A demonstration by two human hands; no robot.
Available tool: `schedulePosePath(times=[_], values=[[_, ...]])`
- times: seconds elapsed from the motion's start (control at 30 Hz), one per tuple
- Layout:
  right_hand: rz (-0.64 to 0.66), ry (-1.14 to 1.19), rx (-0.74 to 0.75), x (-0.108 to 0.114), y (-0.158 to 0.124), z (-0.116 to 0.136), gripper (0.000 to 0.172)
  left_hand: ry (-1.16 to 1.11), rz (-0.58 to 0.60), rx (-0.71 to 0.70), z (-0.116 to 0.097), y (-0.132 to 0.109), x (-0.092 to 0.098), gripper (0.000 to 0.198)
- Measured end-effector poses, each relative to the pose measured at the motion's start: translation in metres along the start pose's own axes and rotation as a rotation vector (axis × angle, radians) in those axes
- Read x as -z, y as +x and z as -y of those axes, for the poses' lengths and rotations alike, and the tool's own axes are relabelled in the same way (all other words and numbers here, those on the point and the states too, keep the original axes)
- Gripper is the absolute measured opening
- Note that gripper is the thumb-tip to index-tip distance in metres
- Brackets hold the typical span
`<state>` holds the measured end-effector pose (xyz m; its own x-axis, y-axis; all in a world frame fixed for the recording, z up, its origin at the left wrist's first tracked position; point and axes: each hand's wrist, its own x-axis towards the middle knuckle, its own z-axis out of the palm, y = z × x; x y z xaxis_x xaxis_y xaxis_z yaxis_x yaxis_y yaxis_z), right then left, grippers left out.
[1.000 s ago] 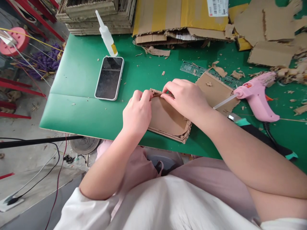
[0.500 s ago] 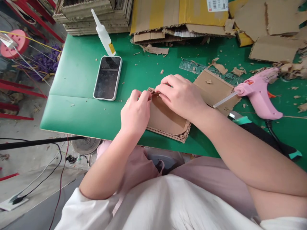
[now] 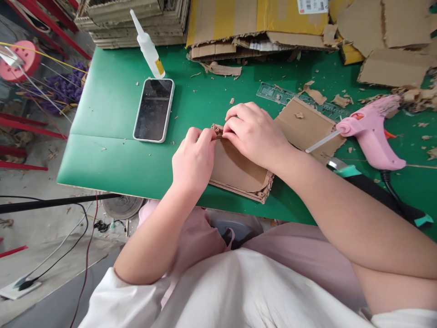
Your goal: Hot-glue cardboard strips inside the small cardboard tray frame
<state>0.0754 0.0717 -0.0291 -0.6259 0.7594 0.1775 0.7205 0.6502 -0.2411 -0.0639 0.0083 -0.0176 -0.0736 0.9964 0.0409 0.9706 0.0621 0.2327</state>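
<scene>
A shallow cardboard tray (image 3: 235, 171) with layered, rough-cut edges lies near the table's front edge. At its far left corner, my left hand (image 3: 194, 157) is closed, its thumb and fingers gripping the rim. My right hand (image 3: 254, 132) pinches the cardboard strip along the tray's far side, close to the same corner. Between the two hands, frayed curls of cardboard (image 3: 217, 129) stick up at that corner. The fingertips partly hide the strip. Just beyond the right wrist lies a flat cardboard piece (image 3: 303, 125).
A phone (image 3: 153, 110) and a white glue bottle (image 3: 148, 48) are at the left. On the right lie a pink glue gun (image 3: 373, 132), a black-and-teal handled cutter (image 3: 375, 191) and a clear ruler (image 3: 276, 92). Cardboard stacks (image 3: 136, 29) and a yellow-taped carton (image 3: 235, 20) line the back.
My right hand's fingers have shifted slightly at the tray's far left corner, showing more of the frayed curls. My left hand stays in place. The view has moved very slightly.
</scene>
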Motion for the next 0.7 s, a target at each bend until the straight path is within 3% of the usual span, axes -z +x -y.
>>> schedulePosePath(times=[0.47,0.7], values=[[0.018,-0.021,-0.025,-0.003,-0.001,0.003,0.025,-0.033,-0.010,-0.002,0.001,0.001,-0.001,0.021],[-0.023,0.075,0.045,0.025,-0.007,0.006,0.021,-0.210,-0.264,-0.155,0.006,0.001,-0.003,0.017]])
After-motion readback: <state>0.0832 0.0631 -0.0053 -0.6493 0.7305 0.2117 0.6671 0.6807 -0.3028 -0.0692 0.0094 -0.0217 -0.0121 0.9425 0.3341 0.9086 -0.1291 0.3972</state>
